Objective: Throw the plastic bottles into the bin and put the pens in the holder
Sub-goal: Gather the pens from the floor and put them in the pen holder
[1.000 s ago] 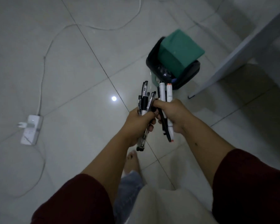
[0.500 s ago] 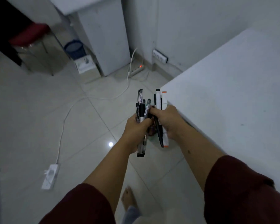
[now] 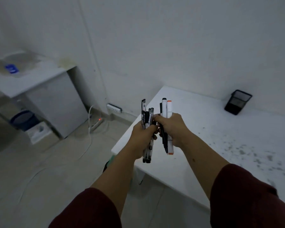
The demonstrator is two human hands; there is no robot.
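The pens are split between both hands, held upright at chest level over the near-left corner of the table [image 3: 204,122]. The left hand [image 3: 142,137] is closed in a fist around a bundle of dark and clear-barrelled pens [image 3: 146,119]; their caps stand above the knuckles and their lower ends project below the palm. The right hand [image 3: 174,129] is closed around the markers [image 3: 166,107], two thick white barrels, one with a black cap and one with an orange cap, plus a thin black pen [image 3: 163,137] that slants down beneath the fingers. The two fists sit just beside each other, thumbs nearly touching, with the two bundles close but apart. The holder [image 3: 238,104], a black mesh box with an open top, stands well beyond the right hand and to its right, at the far edge of the table against the wall [image 3: 171,46]; nothing can be seen inside it. The table surface to the right of the right hand shows scattered dark specks. Both forearms are bare, with dark red sleeves [image 3: 247,195] at the lower edge of view. Below the left forearm a sliver of green [image 3: 111,159] shows beside the table edge; what it is cannot be told. Far to the left of the left hand stand a white cabinet [image 3: 56,102] and a blue bucket [image 3: 24,120], and a power strip [image 3: 97,123] with a red light lies on the floor [image 3: 48,162].
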